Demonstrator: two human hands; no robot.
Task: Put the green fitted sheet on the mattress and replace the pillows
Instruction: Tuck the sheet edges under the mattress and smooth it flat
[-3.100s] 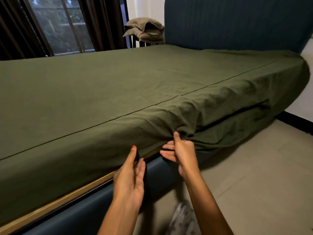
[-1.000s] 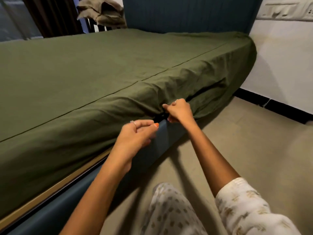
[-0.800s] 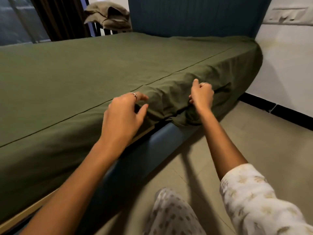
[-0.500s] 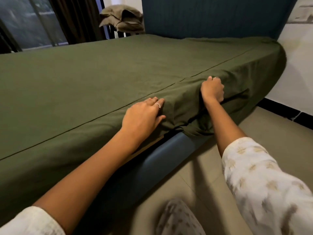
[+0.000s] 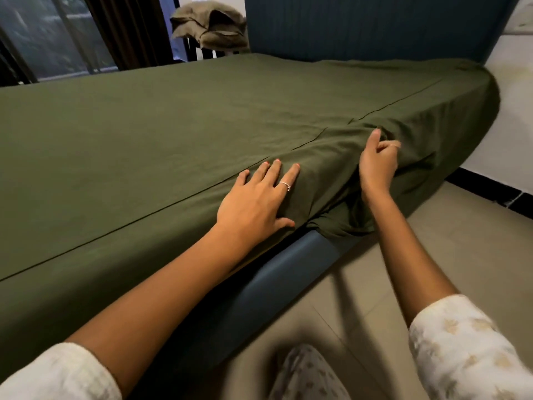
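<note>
Head view is showing a person standing at the long side of a bed, and both arms are reaching out over its edge. The green fitted sheet (image 5: 202,116) is covering the whole top of the mattress (image 5: 473,116) and hanging down the near side.

The left hand (image 5: 256,200) is lying flat on the sheet right at the mattress edge. Its fingers (image 5: 275,168) are straight and spread, and they are pressing the cloth down, not grabbing it. The right hand (image 5: 376,163) is sitting farther along the edge, toward the blue headboard (image 5: 375,24). Its fingers are curling in and pinching a fold of the sheet near the dark seam line.

Between the two hands and a bit lower, a loose bunch of sheet is sagging over the blue bed frame (image 5: 288,272). That bunch is hanging just under the right hand's wrist, so the right hand is the nearer one to it. The bed's long side is running from the near left corner away to the headboard, and the loose hem is following that same line. I think the hem is waiting to be pushed down and in under the mattress.

No pillows are lying on the bed. A brownish pile of cloth (image 5: 210,27) is resting on something by the window, well away from both hands. I cannot tell what it is.
</note>
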